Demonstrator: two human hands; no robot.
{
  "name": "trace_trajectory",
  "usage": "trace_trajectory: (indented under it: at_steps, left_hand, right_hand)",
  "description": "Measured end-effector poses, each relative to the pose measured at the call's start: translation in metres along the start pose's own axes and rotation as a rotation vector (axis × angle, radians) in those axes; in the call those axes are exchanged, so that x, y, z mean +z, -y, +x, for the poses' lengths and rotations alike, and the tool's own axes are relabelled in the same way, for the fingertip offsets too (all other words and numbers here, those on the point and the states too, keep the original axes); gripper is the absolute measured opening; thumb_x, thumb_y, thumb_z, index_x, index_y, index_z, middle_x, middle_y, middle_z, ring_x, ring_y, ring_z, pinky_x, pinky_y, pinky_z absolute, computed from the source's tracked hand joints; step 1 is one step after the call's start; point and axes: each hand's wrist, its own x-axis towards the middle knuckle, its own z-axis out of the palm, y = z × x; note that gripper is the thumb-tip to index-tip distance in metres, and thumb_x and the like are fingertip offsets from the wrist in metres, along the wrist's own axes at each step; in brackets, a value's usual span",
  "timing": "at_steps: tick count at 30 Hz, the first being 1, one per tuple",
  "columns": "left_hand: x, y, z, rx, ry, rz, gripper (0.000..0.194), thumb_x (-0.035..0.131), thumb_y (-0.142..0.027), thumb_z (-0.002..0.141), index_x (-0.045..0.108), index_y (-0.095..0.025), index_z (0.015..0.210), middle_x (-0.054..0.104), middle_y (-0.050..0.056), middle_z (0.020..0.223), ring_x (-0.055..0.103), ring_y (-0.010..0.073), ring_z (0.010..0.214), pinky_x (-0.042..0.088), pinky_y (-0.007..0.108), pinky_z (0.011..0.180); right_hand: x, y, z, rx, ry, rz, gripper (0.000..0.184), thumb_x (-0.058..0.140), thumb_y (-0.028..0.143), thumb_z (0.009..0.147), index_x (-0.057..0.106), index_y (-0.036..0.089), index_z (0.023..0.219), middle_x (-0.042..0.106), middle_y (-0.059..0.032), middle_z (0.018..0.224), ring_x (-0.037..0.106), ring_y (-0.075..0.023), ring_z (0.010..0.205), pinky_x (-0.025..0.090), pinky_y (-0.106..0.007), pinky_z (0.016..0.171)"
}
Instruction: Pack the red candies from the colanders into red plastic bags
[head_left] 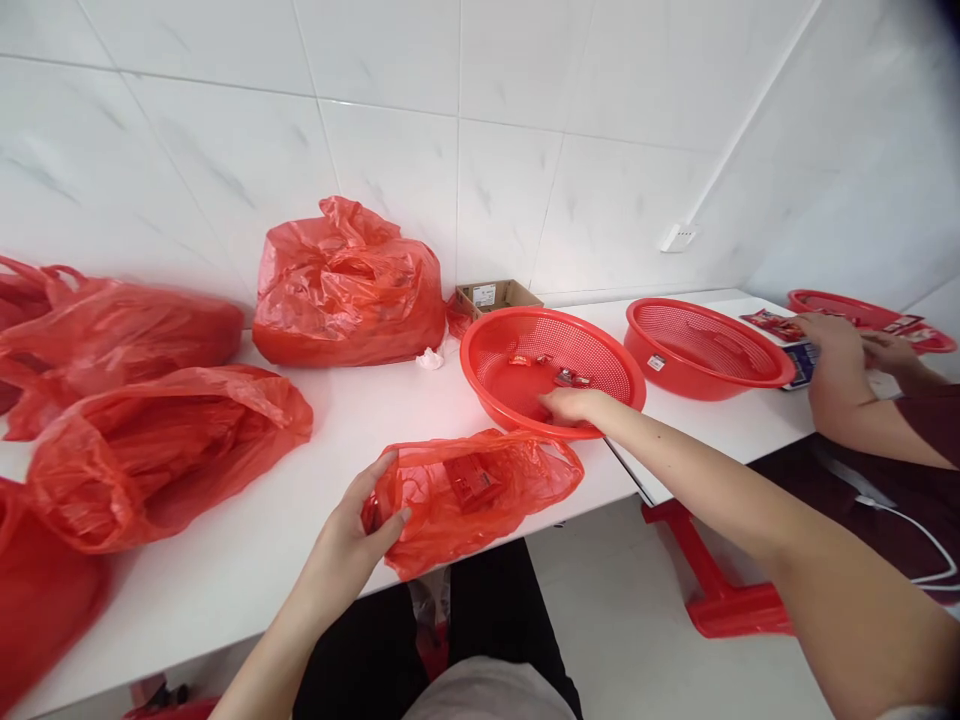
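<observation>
At the front edge of the table lies a red plastic bag [450,535] on its side, its mouth spread, with a dark red packet [474,482] inside. My left hand [360,535] grips the bag's left rim between thumb and fingers. Beyond the bag stands a red perforated plastic basket [480,375] holding several small wrapped packets [571,377]. My right hand [571,403] reaches over its near rim, low inside, just in front of the packets. The fingers there are curled together, and what they hold, if anything, is hidden.
A big stuffed red bag [349,300] stands by the wall, beside an open cardboard box [499,297]. More red bags [172,440] crowd the left. A second red basket [705,350] is at right, where another person's hands [829,345] handle packets near a red tray [862,303].
</observation>
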Motion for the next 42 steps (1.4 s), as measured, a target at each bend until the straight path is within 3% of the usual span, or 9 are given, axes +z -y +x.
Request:
trace_trajectory:
  at_steps: [6, 9, 12, 17, 21, 27, 32, 36, 42]
  left_hand:
    - [0.0, 0.004, 0.002, -0.011, -0.005, -0.04, 0.072, 0.061, -0.039, 0.082, 0.036, -0.025, 0.148, 0.037, 0.006, 0.155, 0.037, 0.0241, 0.139, 0.031, 0.036, 0.115]
    - [0.001, 0.003, 0.004, -0.021, 0.009, -0.064, 0.073, 0.061, -0.039, 0.081, 0.035, -0.026, 0.148, 0.035, 0.005, 0.156, 0.042, 0.0258, 0.136, 0.034, 0.038, 0.113]
    - [0.002, -0.001, 0.006, -0.044, 0.008, -0.102, 0.076, 0.062, -0.04, 0.081, 0.033, -0.024, 0.149, 0.039, 0.006, 0.154, 0.05, 0.0272, 0.129, 0.038, 0.041, 0.11]
    - [0.003, -0.005, 0.005, -0.046, -0.013, -0.143, 0.076, 0.063, -0.042, 0.08, 0.036, -0.021, 0.148, 0.043, 0.007, 0.152, 0.046, 0.0262, 0.133, 0.038, 0.037, 0.111]
    - [0.005, -0.005, 0.001, -0.015, -0.068, -0.125, 0.071, 0.061, -0.043, 0.081, 0.041, -0.023, 0.145, 0.04, 0.005, 0.153, 0.035, 0.0255, 0.141, 0.028, 0.037, 0.117]
    - [0.004, 0.001, 0.005, -0.04, -0.064, -0.124, 0.073, 0.06, -0.048, 0.081, 0.039, -0.027, 0.147, 0.043, 0.003, 0.151, 0.042, 0.0267, 0.137, 0.035, 0.039, 0.113]
    - [0.002, 0.008, 0.009, -0.03, -0.049, -0.095, 0.073, 0.061, -0.048, 0.08, 0.039, -0.027, 0.146, 0.048, 0.001, 0.148, 0.048, 0.0256, 0.133, 0.042, 0.035, 0.107]
    - [0.004, 0.002, 0.004, -0.033, -0.089, -0.117, 0.069, 0.06, -0.047, 0.08, 0.042, -0.027, 0.144, 0.046, 0.0, 0.149, 0.045, 0.0239, 0.135, 0.038, 0.034, 0.111]
    - [0.005, -0.002, 0.007, -0.037, -0.09, -0.153, 0.072, 0.062, -0.044, 0.079, 0.041, -0.026, 0.145, 0.043, 0.001, 0.151, 0.04, 0.0238, 0.138, 0.032, 0.036, 0.115]
  right_hand:
    - [-0.027, 0.007, -0.017, -0.176, -0.148, 0.207, 0.006, 0.058, 0.024, 0.084, 0.055, 0.02, 0.087, 0.068, -0.0045, 0.084, 0.065, -0.0171, 0.078, 0.049, -0.028, 0.07]
    - [-0.027, 0.038, -0.043, -0.414, -0.335, 0.521, 0.019, 0.056, 0.038, 0.088, 0.052, 0.021, 0.094, 0.066, -0.0055, 0.1, 0.064, -0.0164, 0.089, 0.05, -0.028, 0.075]
    - [-0.012, 0.079, -0.061, -0.594, -0.325, 0.628, 0.026, 0.059, 0.042, 0.087, 0.055, 0.022, 0.102, 0.064, -0.0045, 0.109, 0.063, -0.0142, 0.083, 0.051, -0.028, 0.073]
    - [-0.025, 0.07, -0.037, -0.363, -0.669, 0.361, 0.031, 0.052, 0.039, 0.092, 0.053, 0.025, 0.119, 0.06, -0.006, 0.121, 0.06, -0.0181, 0.097, 0.046, -0.033, 0.088]
    - [-0.054, -0.007, 0.004, 0.066, -0.412, 0.119, 0.048, 0.057, 0.036, 0.089, 0.045, 0.02, 0.132, 0.059, -0.0135, 0.124, 0.059, -0.0257, 0.108, 0.046, -0.035, 0.087]
    - [-0.033, -0.066, 0.034, 0.148, -0.027, 0.077, 0.054, 0.081, 0.017, 0.057, 0.062, 0.02, 0.107, 0.067, -0.0055, 0.09, 0.065, -0.0209, 0.075, 0.049, -0.029, 0.065]
    - [-0.023, -0.066, 0.04, 0.128, 0.148, 0.127, 0.024, 0.075, 0.011, 0.054, 0.058, 0.017, 0.069, 0.059, 0.0005, 0.063, 0.061, -0.0168, 0.06, 0.049, -0.027, 0.058]
    - [-0.042, -0.057, 0.029, 0.018, 0.097, 0.283, 0.021, 0.071, 0.015, 0.064, 0.05, 0.018, 0.07, 0.06, -0.0006, 0.071, 0.062, -0.015, 0.065, 0.052, -0.027, 0.062]
    - [-0.049, 0.027, -0.022, -0.483, 0.054, 0.688, 0.024, 0.064, 0.032, 0.08, 0.044, 0.02, 0.087, 0.065, -0.0029, 0.091, 0.065, -0.0149, 0.084, 0.053, -0.03, 0.075]
